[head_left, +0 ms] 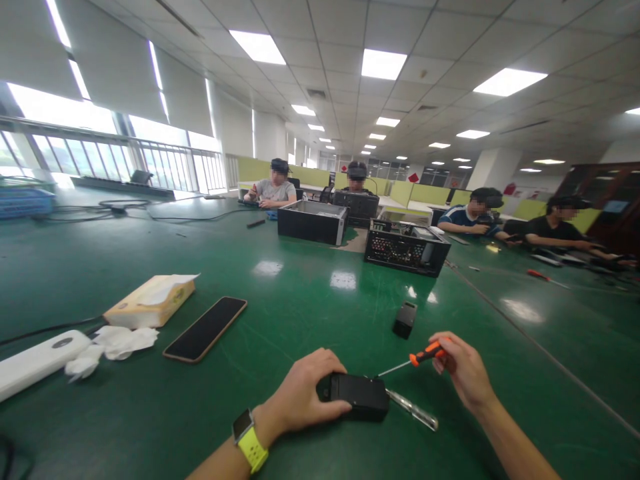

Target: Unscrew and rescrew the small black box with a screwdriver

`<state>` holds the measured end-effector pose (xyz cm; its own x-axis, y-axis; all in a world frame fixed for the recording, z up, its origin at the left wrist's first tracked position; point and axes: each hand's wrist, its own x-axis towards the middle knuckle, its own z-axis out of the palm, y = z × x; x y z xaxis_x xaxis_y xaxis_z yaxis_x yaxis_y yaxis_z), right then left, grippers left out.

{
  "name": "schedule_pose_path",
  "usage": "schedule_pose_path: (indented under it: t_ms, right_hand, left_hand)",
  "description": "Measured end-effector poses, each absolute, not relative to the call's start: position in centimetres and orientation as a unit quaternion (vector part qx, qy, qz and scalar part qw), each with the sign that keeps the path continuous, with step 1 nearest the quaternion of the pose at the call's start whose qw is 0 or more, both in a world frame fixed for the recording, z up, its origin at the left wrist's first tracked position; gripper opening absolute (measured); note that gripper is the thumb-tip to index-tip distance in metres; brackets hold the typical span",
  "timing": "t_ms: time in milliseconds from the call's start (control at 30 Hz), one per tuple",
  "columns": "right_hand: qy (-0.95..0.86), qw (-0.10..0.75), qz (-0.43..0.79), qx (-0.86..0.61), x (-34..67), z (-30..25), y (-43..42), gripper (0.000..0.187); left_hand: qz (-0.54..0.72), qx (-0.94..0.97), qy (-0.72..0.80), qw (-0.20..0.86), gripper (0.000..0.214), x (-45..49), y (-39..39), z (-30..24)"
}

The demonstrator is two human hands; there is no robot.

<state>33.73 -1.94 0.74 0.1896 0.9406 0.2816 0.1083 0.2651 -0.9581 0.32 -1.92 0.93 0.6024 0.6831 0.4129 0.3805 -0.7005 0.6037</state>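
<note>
My left hand is closed around the left end of a small black box lying on the green table. In my right hand is an orange-and-black screwdriver, gripped by its handle. Its thin shaft slants down to the left, and the tip is at the box's far top edge; whether it sits in a screw is too small to tell. A second screwdriver with a clear handle lies just right of the box, its thin end against or behind the box. Beyond them stands another small black box.
A phone, a tissue pack, crumpled tissues and a white device lie to the left. Two open computer cases stand farther back. Several people sit around the table. A red screwdriver lies far right.
</note>
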Motion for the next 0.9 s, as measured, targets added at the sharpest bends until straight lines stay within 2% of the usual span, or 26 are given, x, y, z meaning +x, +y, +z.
schedule_pose_path:
  t_ms: [433, 533, 700, 833, 900]
  right_hand:
    - [-0.578, 0.571, 0.302, -0.498, 34.2, 1.1, -2.5, 0.028]
    - [-0.649, 0.514, 0.229, -0.512, 34.2, 2.9, -2.9, 0.025]
    - [-0.812, 0.353, 0.083, -0.457, 31.9, 9.5, -3.9, 0.018]
    - [-0.868, 0.248, 0.065, -0.426, 28.2, 13.8, -4.5, 0.022]
    - [-0.862, 0.235, 0.054, -0.445, 26.8, 14.4, -4.4, 0.011]
  left_hand:
    - [0.318, 0.865, 0.306, 0.240, 0.034, 0.2, -1.8, 0.6]
    - [0.318, 0.866, 0.303, 0.239, 0.034, 0.3, -1.8, 0.7]
    - [0.322, 0.865, 0.306, 0.233, 0.035, 0.3, -1.8, 0.5]
    - [0.328, 0.861, 0.306, 0.238, 0.035, 0.2, -1.8, 0.5]
    - [0.329, 0.860, 0.306, 0.241, 0.035, 0.2, -1.8, 0.4]
